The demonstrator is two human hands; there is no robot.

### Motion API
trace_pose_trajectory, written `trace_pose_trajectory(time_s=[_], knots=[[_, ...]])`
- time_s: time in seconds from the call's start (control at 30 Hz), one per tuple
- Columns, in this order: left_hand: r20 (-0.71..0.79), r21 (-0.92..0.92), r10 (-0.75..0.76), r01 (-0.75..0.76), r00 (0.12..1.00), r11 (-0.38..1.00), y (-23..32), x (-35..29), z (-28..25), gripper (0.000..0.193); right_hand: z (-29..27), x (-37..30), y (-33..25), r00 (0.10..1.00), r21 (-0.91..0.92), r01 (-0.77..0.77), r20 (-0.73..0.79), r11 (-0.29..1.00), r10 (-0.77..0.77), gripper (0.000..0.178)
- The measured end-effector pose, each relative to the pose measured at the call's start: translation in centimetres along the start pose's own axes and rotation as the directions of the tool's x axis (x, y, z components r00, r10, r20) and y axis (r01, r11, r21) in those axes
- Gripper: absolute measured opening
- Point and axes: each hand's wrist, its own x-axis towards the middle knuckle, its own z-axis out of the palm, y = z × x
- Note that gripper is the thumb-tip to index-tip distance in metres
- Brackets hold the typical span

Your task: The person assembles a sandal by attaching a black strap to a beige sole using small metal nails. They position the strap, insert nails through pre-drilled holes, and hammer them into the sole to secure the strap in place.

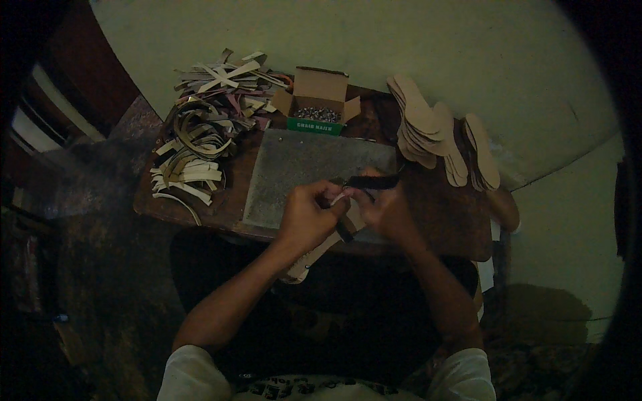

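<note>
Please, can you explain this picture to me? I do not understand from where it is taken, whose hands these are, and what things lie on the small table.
There is one picture, from a camera on a person's head, looking down; the wide lens bends the edges. The left hand and right hand are that person's own. Together they hold a sandal sole and a dark strap. On the wooden table lie a grey work plate, a heap of cut straps, an open cardboard box of small metal nails, and stacked tan soles.
</note>
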Motion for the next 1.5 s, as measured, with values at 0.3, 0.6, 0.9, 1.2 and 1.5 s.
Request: trace_pose_trajectory(time_s=[0.3,0.6,0.9,1.2,1.5], knots=[[-0.006,-0.09,-0.108,0.107,0.994,0.99,0.6,1.4,-1.1,0.025,-0.4,1.1,-0.9,0.992,0.153,-0.099,-0.066,0.983,0.11,0.022],[-0.369,-0.146,-0.06,0.006,0.927,0.989,-0.2,3.7,-5.7,0.03,-1.4,1.3,2.4,0.883,-0.048,-0.393,0.26,0.918,0.392,0.024],[-0.298,-0.215,-0.088,0.023,0.95,0.976,0.5,3.3,-5.4,0.022,0.3,1.1,2.0,0.97,-0.192,-0.037,0.228,0.981,0.081,0.014],[-0.252,-0.195,-0.062,0.012,0.966,0.981,-0.5,3.4,-4.7,0.027,0.2,1.3,1.4,0.965,-0.05,-0.213,0.147,0.976,0.218,0.013],[-0.217,-0.244,-0.053,-0.002,0.975,0.97,-0.2,3.0,-3.6,0.024,-0.1,1.2,2.8,0.99,-0.092,-0.13,0.036,0.987,0.134,0.014]])
